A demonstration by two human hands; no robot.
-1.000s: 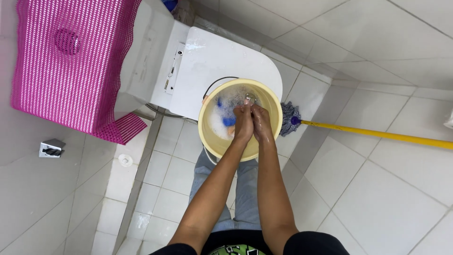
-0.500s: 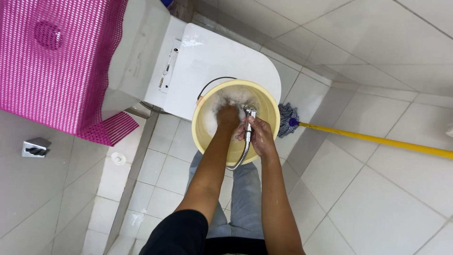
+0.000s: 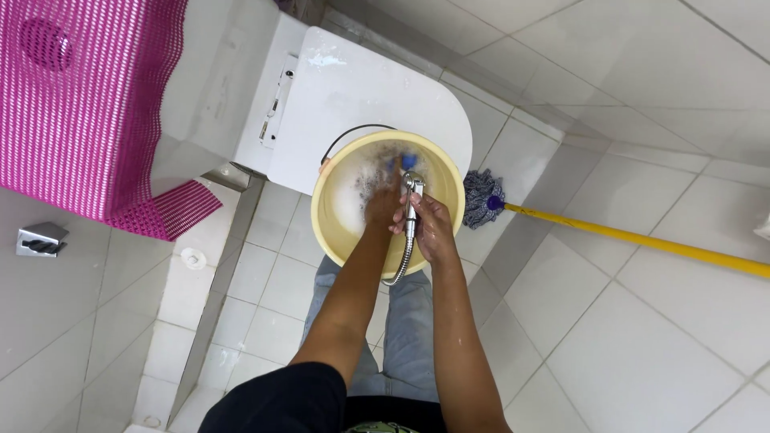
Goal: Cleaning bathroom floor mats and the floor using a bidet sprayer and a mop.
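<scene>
Head view. My right hand (image 3: 433, 228) is closing its grip around a chrome spray nozzle (image 3: 412, 202), its hose (image 3: 399, 269) looping below, and is pointing it into a yellow bucket (image 3: 337, 216) that is resting on the front edge of the closed white toilet lid (image 3: 353, 88). My left hand (image 3: 383, 200) is reaching into the foamy water beside a blue object (image 3: 405, 163); its grip cannot be told. A mop (image 3: 481, 199) with a yellow handle is lying on the floor (image 3: 642, 337) at the right; a pink mat (image 3: 72, 96) is hanging at the upper left.
</scene>
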